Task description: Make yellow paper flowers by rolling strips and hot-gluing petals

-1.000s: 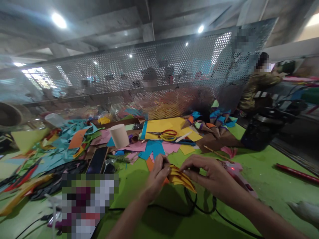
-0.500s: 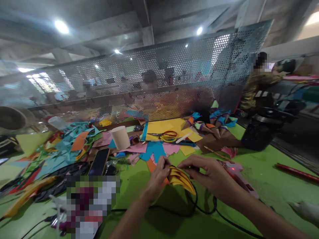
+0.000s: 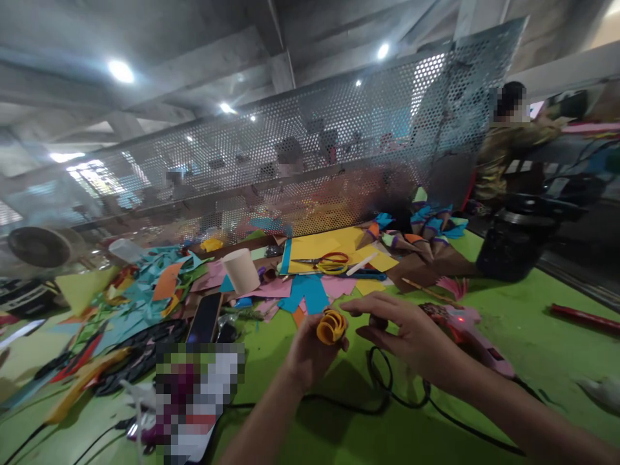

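Note:
A curled yellow paper piece (image 3: 331,327), with several layers rolled into a loose spiral, is held upright in my left hand (image 3: 310,355). The fingers of that hand wrap round its lower part and hide it. Just to the right, my right hand (image 3: 400,326) hovers apart from the paper, thumb and fingers spread, with nothing seen between them. A pink glue gun (image 3: 472,336) with a lit red light lies on the green table beyond my right forearm. Its black cord (image 3: 358,408) loops beneath both hands.
Scissors (image 3: 332,261) rest on yellow sheets (image 3: 310,244) ahead. A white roll (image 3: 241,271), a phone (image 3: 206,318) and heaped paper scraps (image 3: 140,284) crowd the left. A black lidded container (image 3: 506,245) stands right. Behind rises a perforated metal screen (image 3: 310,168); a person sits beyond, at right.
The yellow paper has turned from a fanned, tilted strip to an upright curl in my left hand. My right hand has come away from it and opened. The view has shifted slightly.

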Demonstrator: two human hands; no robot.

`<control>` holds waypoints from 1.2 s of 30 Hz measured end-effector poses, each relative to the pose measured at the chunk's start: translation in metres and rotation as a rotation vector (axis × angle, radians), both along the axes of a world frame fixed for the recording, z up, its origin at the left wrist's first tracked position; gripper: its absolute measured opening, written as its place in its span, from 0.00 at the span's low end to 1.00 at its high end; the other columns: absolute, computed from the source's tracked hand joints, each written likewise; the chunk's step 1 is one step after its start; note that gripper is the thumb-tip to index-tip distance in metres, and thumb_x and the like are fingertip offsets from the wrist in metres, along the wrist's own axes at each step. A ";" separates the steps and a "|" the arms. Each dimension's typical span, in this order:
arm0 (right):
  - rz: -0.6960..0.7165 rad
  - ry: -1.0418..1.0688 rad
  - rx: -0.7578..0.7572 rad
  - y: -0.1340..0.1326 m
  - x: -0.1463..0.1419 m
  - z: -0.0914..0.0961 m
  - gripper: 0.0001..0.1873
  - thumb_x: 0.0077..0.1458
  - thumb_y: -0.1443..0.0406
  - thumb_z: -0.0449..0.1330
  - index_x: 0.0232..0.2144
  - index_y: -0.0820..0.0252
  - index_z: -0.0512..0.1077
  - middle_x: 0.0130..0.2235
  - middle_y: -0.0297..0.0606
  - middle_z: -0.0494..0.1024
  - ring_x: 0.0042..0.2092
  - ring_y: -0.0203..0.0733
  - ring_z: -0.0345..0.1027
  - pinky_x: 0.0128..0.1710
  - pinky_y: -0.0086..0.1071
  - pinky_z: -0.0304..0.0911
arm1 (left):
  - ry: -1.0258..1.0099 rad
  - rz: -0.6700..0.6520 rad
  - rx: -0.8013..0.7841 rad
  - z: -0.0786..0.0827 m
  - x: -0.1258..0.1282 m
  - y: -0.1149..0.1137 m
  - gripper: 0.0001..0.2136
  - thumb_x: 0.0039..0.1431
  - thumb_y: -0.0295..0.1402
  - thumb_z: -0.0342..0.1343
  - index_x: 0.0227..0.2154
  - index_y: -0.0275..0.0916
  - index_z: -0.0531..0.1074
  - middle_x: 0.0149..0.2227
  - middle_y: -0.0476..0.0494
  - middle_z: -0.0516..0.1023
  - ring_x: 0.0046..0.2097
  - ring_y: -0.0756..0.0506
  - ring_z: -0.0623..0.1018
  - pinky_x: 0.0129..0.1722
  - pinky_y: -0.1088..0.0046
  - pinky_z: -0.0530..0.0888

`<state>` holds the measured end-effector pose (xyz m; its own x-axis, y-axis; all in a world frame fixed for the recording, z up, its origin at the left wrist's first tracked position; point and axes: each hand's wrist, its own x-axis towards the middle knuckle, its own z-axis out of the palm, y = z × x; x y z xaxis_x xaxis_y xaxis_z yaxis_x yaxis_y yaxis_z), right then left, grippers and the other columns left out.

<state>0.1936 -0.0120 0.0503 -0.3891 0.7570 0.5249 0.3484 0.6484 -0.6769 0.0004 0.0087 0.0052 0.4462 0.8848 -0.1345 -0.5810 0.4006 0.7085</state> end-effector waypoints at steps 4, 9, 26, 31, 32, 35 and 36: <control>0.023 0.029 0.043 -0.001 -0.003 -0.001 0.18 0.56 0.72 0.61 0.48 0.51 0.74 0.44 0.39 0.77 0.40 0.38 0.73 0.36 0.29 0.70 | 0.007 0.000 -0.001 -0.007 0.004 0.002 0.11 0.49 0.38 0.59 0.32 0.36 0.70 0.32 0.45 0.70 0.34 0.47 0.69 0.30 0.72 0.65; 0.029 0.031 0.130 -0.003 -0.005 -0.001 0.13 0.57 0.71 0.61 0.44 0.55 0.74 0.44 0.41 0.76 0.44 0.41 0.72 0.38 0.30 0.71 | 0.041 0.027 0.041 -0.008 0.012 0.001 0.10 0.49 0.37 0.60 0.30 0.36 0.69 0.30 0.47 0.67 0.31 0.48 0.66 0.28 0.74 0.63; -0.051 -0.167 0.301 -0.010 -0.007 -0.008 0.08 0.58 0.71 0.58 0.39 0.55 0.70 0.44 0.41 0.78 0.45 0.42 0.73 0.41 0.33 0.68 | 0.245 0.033 0.309 -0.007 0.004 -0.004 0.13 0.58 0.44 0.55 0.33 0.39 0.64 0.32 0.50 0.63 0.34 0.49 0.63 0.38 0.72 0.64; -0.094 -0.231 0.371 -0.011 -0.007 -0.011 0.06 0.59 0.70 0.57 0.39 0.54 0.68 0.45 0.41 0.78 0.44 0.42 0.74 0.40 0.33 0.67 | 0.294 0.034 0.336 -0.004 0.004 -0.006 0.13 0.58 0.45 0.54 0.34 0.40 0.63 0.32 0.50 0.63 0.35 0.48 0.63 0.39 0.71 0.64; -0.096 -0.241 0.378 -0.011 -0.007 -0.011 0.07 0.59 0.70 0.57 0.39 0.54 0.68 0.45 0.41 0.78 0.44 0.42 0.74 0.40 0.33 0.67 | 0.316 0.039 0.338 -0.002 0.004 -0.007 0.13 0.58 0.45 0.54 0.34 0.40 0.63 0.32 0.50 0.63 0.35 0.48 0.64 0.38 0.71 0.64; -0.097 -0.255 0.395 -0.013 -0.007 -0.012 0.08 0.59 0.70 0.57 0.40 0.54 0.68 0.45 0.41 0.79 0.43 0.41 0.74 0.39 0.33 0.67 | 0.356 0.051 0.343 0.000 0.003 -0.008 0.13 0.56 0.45 0.54 0.33 0.40 0.63 0.32 0.49 0.64 0.35 0.48 0.64 0.38 0.71 0.65; -0.098 -0.257 0.401 -0.013 -0.007 -0.012 0.08 0.59 0.71 0.57 0.41 0.54 0.69 0.45 0.41 0.79 0.43 0.41 0.74 0.39 0.32 0.67 | 0.359 0.054 0.351 -0.001 0.003 -0.007 0.13 0.56 0.44 0.54 0.34 0.40 0.63 0.33 0.49 0.65 0.35 0.47 0.65 0.38 0.71 0.65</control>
<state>0.1866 -0.0251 0.0385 -0.4816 0.5546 0.6787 0.5442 0.7962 -0.2645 0.0032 0.0018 0.0047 0.3785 0.9248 0.0386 -0.2896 0.0787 0.9539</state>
